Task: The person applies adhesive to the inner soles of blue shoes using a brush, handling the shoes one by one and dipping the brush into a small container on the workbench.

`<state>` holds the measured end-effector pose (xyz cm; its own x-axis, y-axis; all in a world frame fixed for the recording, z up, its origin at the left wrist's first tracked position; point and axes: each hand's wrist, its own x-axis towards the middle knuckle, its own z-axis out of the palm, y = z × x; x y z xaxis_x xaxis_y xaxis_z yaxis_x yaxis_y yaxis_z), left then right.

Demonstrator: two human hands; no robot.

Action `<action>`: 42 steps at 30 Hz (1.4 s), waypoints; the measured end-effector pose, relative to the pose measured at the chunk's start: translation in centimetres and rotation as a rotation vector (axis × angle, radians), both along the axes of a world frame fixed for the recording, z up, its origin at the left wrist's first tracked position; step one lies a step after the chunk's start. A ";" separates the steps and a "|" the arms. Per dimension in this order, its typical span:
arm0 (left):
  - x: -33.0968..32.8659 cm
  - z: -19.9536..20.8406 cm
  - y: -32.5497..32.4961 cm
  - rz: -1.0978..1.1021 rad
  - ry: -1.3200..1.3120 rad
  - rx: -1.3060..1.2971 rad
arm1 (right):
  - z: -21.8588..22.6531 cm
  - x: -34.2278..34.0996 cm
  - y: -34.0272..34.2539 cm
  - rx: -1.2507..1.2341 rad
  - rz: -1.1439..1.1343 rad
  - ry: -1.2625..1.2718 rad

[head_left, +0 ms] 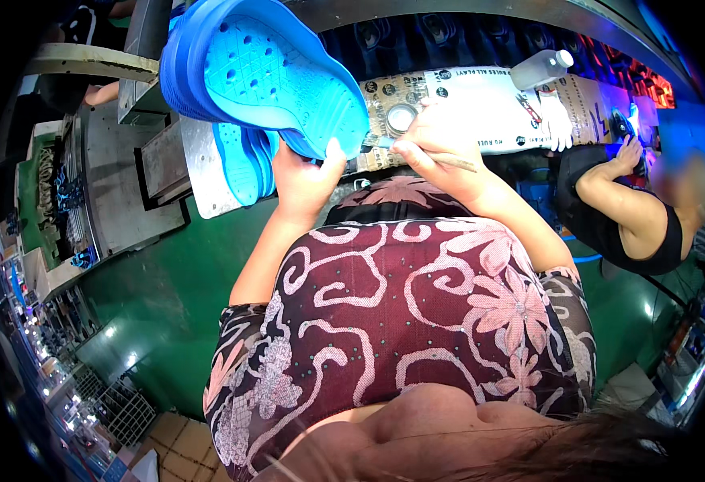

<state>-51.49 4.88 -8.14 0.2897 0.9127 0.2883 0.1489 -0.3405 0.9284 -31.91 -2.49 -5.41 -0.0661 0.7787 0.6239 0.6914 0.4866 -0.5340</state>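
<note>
At the left end, blue perforated foam shoe soles [240,173] rest on a flat silver metal sheet [208,193], by its right edge; whether they have been brushed cannot be told. Above them, the raised bright-blue foam sole piece [288,84], layered along its left side, has its tip in the left hand [308,181], which is partly closed, thumb over the rim. Brushing there appears under way and unfinished: the bristles of the wooden-handled flat brush [455,163] are at that tip, though no coating can be made out. The right hand [449,149] is closed around the brush in a pinch. Just beyond, a small round open container [401,119] stands toward the left end of the paper-covered work surface [473,100].
</note>
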 end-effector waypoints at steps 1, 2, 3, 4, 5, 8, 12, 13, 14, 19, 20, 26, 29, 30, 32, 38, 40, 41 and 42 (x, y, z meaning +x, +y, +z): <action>-0.1 0.0 0.0 0.001 0.009 0.003 | -0.2 0.3 -0.2 -0.004 -0.014 -0.017; -0.1 0.0 0.0 0.002 0.018 0.006 | -0.4 0.5 -0.3 -0.007 -0.028 -0.034; -0.1 -0.1 -0.1 0.000 0.013 0.015 | -0.5 0.7 -0.6 -0.030 -0.034 0.016; 0.0 -0.3 -0.1 -0.002 0.008 0.025 | -0.6 0.8 -0.8 -0.053 -0.040 0.067; 0.1 -0.5 -0.1 -0.004 0.003 0.034 | -0.7 0.8 -1.0 -0.075 -0.045 0.117; -0.1 -0.2 -0.3 -0.085 0.100 -0.013 | -0.3 0.2 -0.5 0.001 -0.033 0.124; 0.4 0.1 -0.4 -0.077 -0.053 0.023 | -0.6 0.0 -0.3 0.006 -0.032 -0.013; 0.7 0.3 -0.5 -0.041 -0.081 0.048 | -0.6 0.2 -0.5 -0.021 -0.027 -0.010; 0.9 0.4 -0.6 -0.004 -0.108 0.072 | -0.7 0.3 -0.7 -0.048 -0.021 -0.006; 0.8 -0.4 -0.3 -0.007 -0.061 0.079 | -0.8 0.2 -0.4 -0.028 -0.033 0.132; 0.8 -0.4 -0.2 -0.005 -0.064 0.069 | -0.8 0.1 -0.2 -0.017 -0.021 0.111; 0.7 -0.3 0.4 0.028 -0.099 0.092 | -0.7 -0.1 -0.1 -0.053 0.033 0.075; 0.8 0.0 0.6 0.015 -0.127 0.048 | -0.7 0.2 -0.3 -0.103 0.018 0.257; 0.7 0.1 0.6 -0.005 -0.106 0.019 | -0.8 0.2 -0.2 -0.091 0.003 0.268; 0.4 0.2 0.7 -0.044 -0.064 -0.040 | -1.0 0.1 0.1 -0.069 -0.028 0.291; 0.9 0.5 0.3 0.037 -0.090 0.060 | -0.9 0.5 -0.4 -0.086 -0.019 0.146; 0.9 0.5 0.4 0.013 -0.050 0.096 | -1.2 1.3 -1.0 -0.086 -0.061 0.227; 0.9 0.5 0.4 -0.002 -0.032 0.114 | -1.4 1.7 -1.4 -0.084 -0.085 0.267; 1.0 0.5 0.6 -0.013 -0.041 0.114 | -1.8 2.0 -1.9 -0.121 -0.127 0.343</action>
